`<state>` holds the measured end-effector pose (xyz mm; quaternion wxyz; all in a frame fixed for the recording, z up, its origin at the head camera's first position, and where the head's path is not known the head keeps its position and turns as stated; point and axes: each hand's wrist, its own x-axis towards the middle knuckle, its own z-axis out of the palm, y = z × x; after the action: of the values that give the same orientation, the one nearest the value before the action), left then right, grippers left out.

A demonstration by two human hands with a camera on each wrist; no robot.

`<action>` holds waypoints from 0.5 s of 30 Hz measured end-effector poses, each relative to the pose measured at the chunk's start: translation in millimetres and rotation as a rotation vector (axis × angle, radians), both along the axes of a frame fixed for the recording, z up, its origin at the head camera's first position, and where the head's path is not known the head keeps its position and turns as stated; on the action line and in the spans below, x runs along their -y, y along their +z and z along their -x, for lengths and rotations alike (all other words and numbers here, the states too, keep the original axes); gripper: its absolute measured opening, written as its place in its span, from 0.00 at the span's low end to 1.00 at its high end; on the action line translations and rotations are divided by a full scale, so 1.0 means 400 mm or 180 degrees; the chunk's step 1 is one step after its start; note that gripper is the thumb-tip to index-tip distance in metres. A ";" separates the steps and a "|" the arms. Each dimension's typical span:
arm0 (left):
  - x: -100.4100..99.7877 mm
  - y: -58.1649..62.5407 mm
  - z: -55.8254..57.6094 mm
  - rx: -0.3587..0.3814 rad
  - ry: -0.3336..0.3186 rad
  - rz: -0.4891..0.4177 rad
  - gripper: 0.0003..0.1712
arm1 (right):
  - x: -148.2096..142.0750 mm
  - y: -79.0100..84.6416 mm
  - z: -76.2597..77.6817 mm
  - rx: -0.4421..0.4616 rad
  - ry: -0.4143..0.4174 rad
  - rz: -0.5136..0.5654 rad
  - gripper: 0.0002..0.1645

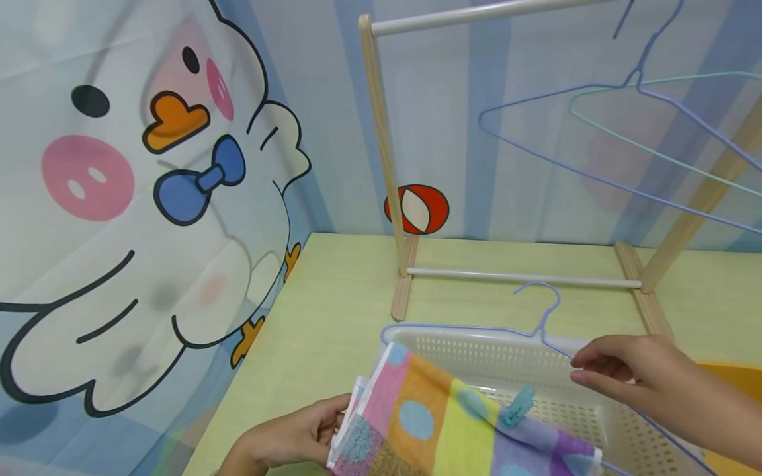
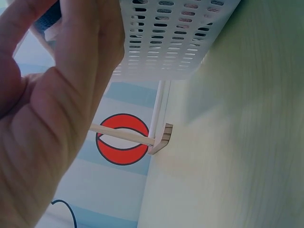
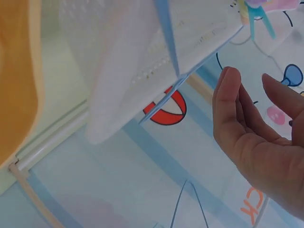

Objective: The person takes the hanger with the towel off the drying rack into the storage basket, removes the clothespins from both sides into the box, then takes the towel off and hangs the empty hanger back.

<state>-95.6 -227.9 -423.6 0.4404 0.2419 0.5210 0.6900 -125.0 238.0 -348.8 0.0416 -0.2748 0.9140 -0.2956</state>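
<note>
A towel with coloured squares and blue dots hangs over the lower bar of a blue wire hanger. My left hand grips the towel's left edge; its palm fills the left of the left wrist view. A teal clothespin pinches the towel's upper edge toward the right. The hanger lies across a white basket, hook pointing away. Beside the hanger's right arm is my right hand. In the right wrist view, thumb and fingers stand apart with nothing between them, the hanger off to their left.
Behind the basket stands a wooden rack with a white top rail. Another blue hanger and a green hanger hang at its right. An orange container stands right of the basket. A cartoon cloth wall borders the table.
</note>
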 end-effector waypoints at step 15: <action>0.001 0.002 -0.005 0.0015 0.0037 -0.0031 0.42 | 0.092 -0.015 -0.008 0.0573 0.0443 0.0433 0.13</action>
<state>-93.7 -228.1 -422.9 0.4364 0.2395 0.5179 0.6957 -121.6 201.1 -355.0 0.1251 -0.3121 0.8631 -0.3768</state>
